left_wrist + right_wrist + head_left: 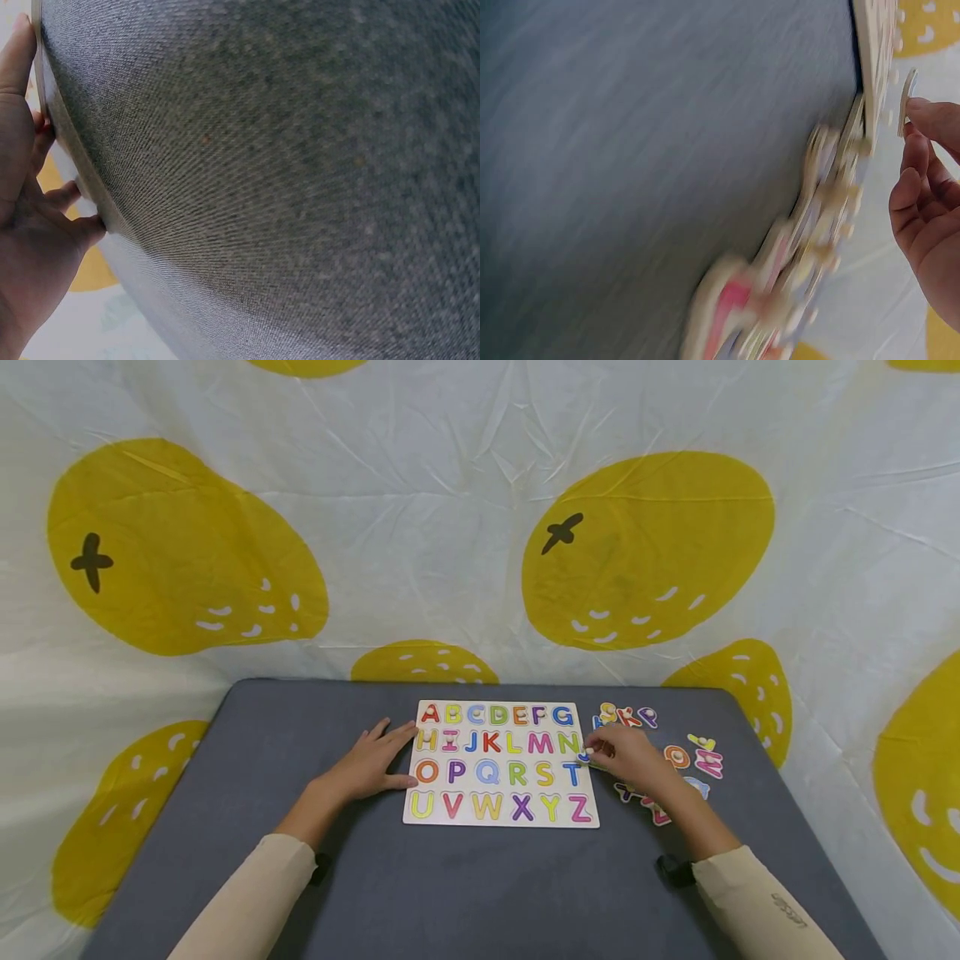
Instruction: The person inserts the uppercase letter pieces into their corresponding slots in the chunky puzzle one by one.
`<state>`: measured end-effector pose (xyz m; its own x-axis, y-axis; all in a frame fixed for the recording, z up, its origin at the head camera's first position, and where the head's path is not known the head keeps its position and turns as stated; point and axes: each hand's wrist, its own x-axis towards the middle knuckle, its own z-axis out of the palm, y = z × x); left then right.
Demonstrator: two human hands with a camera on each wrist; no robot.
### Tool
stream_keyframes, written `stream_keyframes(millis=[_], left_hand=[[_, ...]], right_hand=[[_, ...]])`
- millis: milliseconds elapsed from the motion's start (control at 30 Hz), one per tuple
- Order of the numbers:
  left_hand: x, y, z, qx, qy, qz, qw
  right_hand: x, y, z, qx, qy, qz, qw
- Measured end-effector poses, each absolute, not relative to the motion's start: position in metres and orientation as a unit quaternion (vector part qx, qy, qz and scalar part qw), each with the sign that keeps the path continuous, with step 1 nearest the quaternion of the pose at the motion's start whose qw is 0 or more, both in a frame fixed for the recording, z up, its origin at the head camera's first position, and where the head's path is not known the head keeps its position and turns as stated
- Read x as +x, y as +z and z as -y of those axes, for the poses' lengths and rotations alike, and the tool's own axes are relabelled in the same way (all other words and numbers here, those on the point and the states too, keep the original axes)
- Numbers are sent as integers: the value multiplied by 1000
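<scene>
A wooden alphabet puzzle board (501, 763) with coloured letters A to Z lies on the grey table (465, 877). My left hand (372, 762) rests flat against the board's left edge, fingers straight; its fingers (22, 150) touch the board's rim in the left wrist view. My right hand (626, 756) hovers at the board's right edge and pinches a small flat letter piece (907, 101) between thumb and fingertips. Several loose letters (693, 756) lie scattered to the right of that hand.
Loose letter pieces (810, 255) show blurred in the right wrist view. A white cloth with yellow lemon shapes (645, 547) hangs behind and around the table. Bare grey table surface stretches in front of the board.
</scene>
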<state>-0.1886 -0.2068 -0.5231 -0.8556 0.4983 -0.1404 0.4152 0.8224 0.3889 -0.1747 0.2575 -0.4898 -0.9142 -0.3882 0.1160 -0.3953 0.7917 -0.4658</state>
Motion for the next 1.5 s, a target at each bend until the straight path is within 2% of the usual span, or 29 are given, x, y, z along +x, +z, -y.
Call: stream_keyframes(millis=[900, 1500], left_hand=[[-187, -522, 206, 239, 176, -948, 112], [-187, -521, 207, 237, 182, -947, 119]], right_hand=[[-224, -490, -107, 292, 212, 930, -73], [-229, -494, -72, 303, 167, 935, -81]])
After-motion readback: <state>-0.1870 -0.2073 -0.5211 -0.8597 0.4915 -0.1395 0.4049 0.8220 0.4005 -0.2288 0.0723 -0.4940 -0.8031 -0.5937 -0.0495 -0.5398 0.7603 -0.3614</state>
